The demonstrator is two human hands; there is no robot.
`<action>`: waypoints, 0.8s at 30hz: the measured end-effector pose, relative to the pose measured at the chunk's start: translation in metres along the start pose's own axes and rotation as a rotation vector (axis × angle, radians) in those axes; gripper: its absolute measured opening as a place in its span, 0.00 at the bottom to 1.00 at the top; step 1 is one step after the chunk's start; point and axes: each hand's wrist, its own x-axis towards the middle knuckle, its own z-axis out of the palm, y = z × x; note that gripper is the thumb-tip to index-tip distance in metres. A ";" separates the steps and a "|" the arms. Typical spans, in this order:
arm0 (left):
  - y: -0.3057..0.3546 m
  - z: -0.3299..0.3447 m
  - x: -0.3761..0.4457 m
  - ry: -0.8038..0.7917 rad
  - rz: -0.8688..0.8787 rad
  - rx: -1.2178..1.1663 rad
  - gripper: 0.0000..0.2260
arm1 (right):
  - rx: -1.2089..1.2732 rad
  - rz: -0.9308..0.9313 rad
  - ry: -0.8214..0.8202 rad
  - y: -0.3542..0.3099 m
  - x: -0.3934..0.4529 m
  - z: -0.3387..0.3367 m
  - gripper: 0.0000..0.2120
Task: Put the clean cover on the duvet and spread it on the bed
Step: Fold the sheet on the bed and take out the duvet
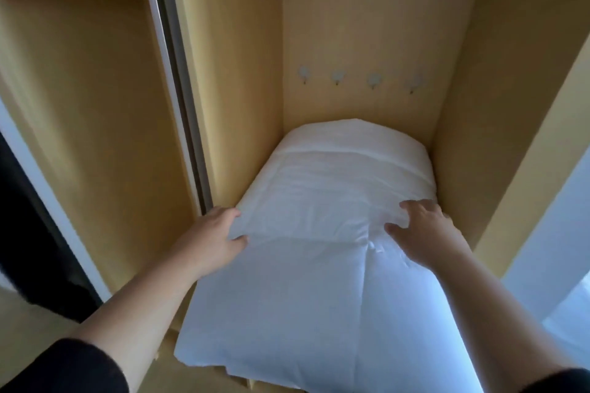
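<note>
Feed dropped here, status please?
Left hand and right hand gripping folded white duvet in wardrobe. Nothing blocking.

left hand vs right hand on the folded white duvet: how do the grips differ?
The left hand pinches the near-left edge of the folded white duvet, thumb on top and fingers beside it. The right hand lies on top at its right side, fingers spread and curling into the fabric. Both touch the duvet inside the yellow wooden wardrobe.
</note>
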 end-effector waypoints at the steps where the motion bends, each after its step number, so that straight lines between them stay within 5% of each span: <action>1: -0.003 0.006 0.022 0.018 -0.010 -0.028 0.27 | 0.018 0.054 0.030 0.003 0.009 0.005 0.32; 12: -0.042 0.092 0.193 -0.087 -0.105 -0.473 0.38 | 0.489 0.602 0.037 0.034 0.066 0.059 0.46; 17: -0.042 0.122 0.229 -0.154 -0.191 -0.639 0.62 | 0.503 0.664 -0.014 0.036 0.087 0.078 0.53; 24: -0.050 0.152 0.244 -0.193 -0.224 -0.705 0.63 | 0.687 0.587 -0.061 0.060 0.101 0.120 0.58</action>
